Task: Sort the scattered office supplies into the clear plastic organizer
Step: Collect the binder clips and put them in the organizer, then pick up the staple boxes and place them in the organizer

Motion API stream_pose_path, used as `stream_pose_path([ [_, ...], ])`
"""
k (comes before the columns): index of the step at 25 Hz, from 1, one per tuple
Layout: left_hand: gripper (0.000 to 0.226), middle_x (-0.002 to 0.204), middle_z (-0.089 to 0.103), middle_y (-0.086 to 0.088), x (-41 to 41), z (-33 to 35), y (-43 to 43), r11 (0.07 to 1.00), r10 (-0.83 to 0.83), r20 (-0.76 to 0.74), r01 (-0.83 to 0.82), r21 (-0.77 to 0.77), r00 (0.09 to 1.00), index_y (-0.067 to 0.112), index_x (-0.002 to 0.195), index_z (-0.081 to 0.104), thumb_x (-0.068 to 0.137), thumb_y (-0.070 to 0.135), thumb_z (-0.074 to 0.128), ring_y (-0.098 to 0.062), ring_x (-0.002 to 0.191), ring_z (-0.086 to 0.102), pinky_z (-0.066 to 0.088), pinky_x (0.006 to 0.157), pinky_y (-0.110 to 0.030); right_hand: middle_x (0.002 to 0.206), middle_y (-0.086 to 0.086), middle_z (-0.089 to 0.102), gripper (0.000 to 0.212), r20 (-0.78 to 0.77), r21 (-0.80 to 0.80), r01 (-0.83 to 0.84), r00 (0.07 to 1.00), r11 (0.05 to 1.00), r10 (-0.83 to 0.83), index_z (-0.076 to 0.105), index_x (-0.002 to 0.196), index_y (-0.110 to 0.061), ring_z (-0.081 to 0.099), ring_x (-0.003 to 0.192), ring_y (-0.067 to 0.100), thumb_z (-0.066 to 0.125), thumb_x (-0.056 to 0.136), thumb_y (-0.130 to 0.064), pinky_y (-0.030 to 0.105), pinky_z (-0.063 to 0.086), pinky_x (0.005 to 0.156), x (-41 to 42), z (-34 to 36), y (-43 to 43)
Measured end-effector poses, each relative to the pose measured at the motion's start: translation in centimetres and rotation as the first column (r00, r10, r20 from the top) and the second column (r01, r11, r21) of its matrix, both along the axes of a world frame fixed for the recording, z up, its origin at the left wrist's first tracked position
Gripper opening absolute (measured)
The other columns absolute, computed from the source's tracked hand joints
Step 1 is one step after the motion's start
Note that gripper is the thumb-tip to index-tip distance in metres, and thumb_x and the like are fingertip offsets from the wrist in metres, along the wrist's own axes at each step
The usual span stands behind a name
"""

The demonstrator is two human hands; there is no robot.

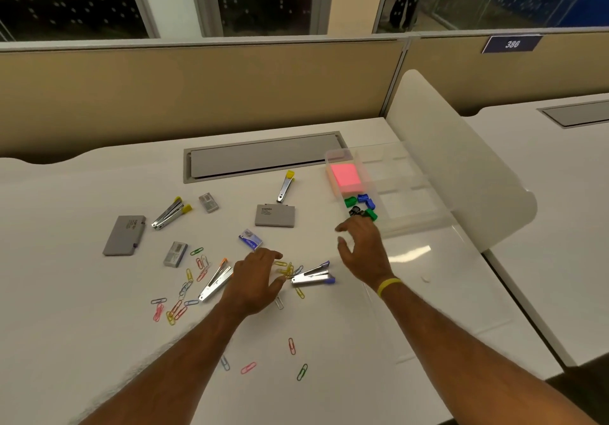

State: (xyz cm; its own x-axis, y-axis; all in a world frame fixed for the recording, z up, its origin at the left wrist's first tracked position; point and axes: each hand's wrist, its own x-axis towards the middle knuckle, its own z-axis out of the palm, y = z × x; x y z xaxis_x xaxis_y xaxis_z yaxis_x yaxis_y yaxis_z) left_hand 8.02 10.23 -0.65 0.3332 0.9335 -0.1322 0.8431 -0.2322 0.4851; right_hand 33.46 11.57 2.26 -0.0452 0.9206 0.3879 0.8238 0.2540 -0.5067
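Note:
The clear plastic organizer (pixel 407 194) lies at the right of the white desk. One compartment holds a pink sticky-note pad (pixel 345 176), another holds green, blue and black binder clips (pixel 362 204). My right hand (pixel 364 248) hovers just in front of that compartment, fingers spread and holding nothing. My left hand (pixel 255 276) rests palm down on the desk, fingertips on a bunch of yellow paper clips (pixel 285 269) beside a blue-tipped staple remover (pixel 313 274). Coloured paper clips (pixel 179 296) lie scattered to the left and near me.
More staple removers (pixel 171 212) (pixel 285 186) (pixel 216 281), two grey stamp pads (pixel 124 235) (pixel 275 215) and staple boxes (pixel 208 202) (pixel 175 254) (pixel 250 238) are spread over the desk. A grey cable hatch (pixel 263 156) sits behind; a frosted divider (pixel 461 164) stands right of the organizer.

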Motion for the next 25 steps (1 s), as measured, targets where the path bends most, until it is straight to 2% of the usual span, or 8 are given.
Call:
stream_pose_path([
  [2,0.048,0.133,0.051,0.007,-0.3,-0.1,-0.6,1.000,-0.003,0.013,0.002,0.017,1.000,0.028,0.132,0.045,0.089,0.044,0.057,-0.015,0.121,0.047,0.037,0.100,-0.037,0.095,0.002,0.063,0.017,0.033,-0.093,-0.107,0.993,0.990,0.110,0.066,0.097,-0.011,0.056,0.093,0.019,0.064,0.081,-0.008,0.032,0.044,0.087,-1.5,-0.4,-1.0],
  [5,0.047,0.133,0.052,0.007,-0.8,-0.2,-1.2,1.000,0.013,0.027,-0.013,0.020,1.000,0.027,0.131,0.046,0.088,0.043,0.058,-0.015,0.119,0.047,0.038,0.099,-0.035,0.105,-0.002,0.063,0.021,0.086,-0.250,-0.155,0.980,0.956,0.182,0.064,0.105,-0.016,0.053,0.101,0.016,0.062,0.085,-0.021,0.029,0.038,0.090,-3.7,-1.2,-1.6],
  [8,0.050,0.135,0.051,0.004,-1.7,-0.2,-1.6,0.999,0.051,0.021,-0.051,0.014,0.998,0.025,0.133,0.047,0.088,0.043,0.059,-0.016,0.121,0.047,0.039,0.102,-0.038,0.111,-0.003,0.061,0.024,0.133,-0.329,-0.159,0.968,0.931,0.213,0.062,0.109,-0.020,0.050,0.106,0.015,0.061,0.087,-0.030,0.028,0.033,0.092,-5.8,-2.1,-1.2],
  [12,0.051,0.137,0.050,0.004,-3.0,-0.3,-1.4,0.995,0.087,-0.005,-0.086,0.050,0.996,0.023,0.133,0.047,0.089,0.048,0.056,-0.016,0.125,0.046,0.035,0.106,-0.040,0.118,-0.001,0.058,0.032,0.249,-0.412,-0.149,0.931,0.899,0.268,0.059,0.116,-0.020,0.049,0.112,0.019,0.061,0.087,-0.035,0.032,0.036,0.097,-7.1,-2.3,2.0],
  [15,0.052,0.140,0.048,0.003,-4.1,0.0,-0.7,0.992,0.115,-0.033,-0.113,0.059,0.993,0.023,0.134,0.046,0.090,0.051,0.053,-0.017,0.129,0.042,0.030,0.109,-0.042,0.124,0.003,0.054,0.044,0.300,-0.444,-0.092,0.922,0.891,0.244,0.052,0.124,-0.018,0.049,0.115,0.022,0.064,0.086,-0.037,0.035,0.039,0.098,-7.4,-1.9,5.4],
  [17,0.055,0.145,0.043,0.002,-4.8,0.1,0.0,0.991,0.131,-0.070,-0.127,0.051,0.989,0.024,0.136,0.043,0.090,0.053,0.051,-0.018,0.135,0.037,0.025,0.113,-0.044,0.128,0.004,0.051,0.056,0.310,-0.455,-0.049,0.927,0.889,0.210,0.048,0.130,-0.017,0.048,0.117,0.024,0.067,0.082,-0.039,0.037,0.041,0.099,-7.6,-1.9,7.2],
  [20,0.064,0.158,0.025,-0.001,-6.0,-0.1,1.0,0.987,0.157,-0.102,-0.154,0.042,0.982,0.024,0.146,0.033,0.092,0.057,0.044,-0.021,0.147,0.017,0.013,0.118,-0.047,0.133,0.006,0.048,0.068,0.310,-0.482,-0.014,0.933,0.876,0.185,0.043,0.134,-0.016,0.048,0.121,0.024,0.072,0.078,-0.041,0.038,0.041,0.102,-8.2,-2.3,9.4],
  [25,0.071,0.163,0.008,0.000,-8.2,-0.8,2.0,0.981,0.192,-0.127,-0.191,0.020,0.973,0.026,0.152,0.020,0.092,0.063,0.035,-0.019,0.150,0.000,0.002,0.118,-0.047,0.128,0.007,0.052,0.068,0.243,-0.518,-0.024,0.954,0.855,0.173,0.045,0.131,-0.012,0.050,0.116,0.024,0.074,0.077,-0.043,0.034,0.043,0.098,-9.2,-3.4,11.8],
])
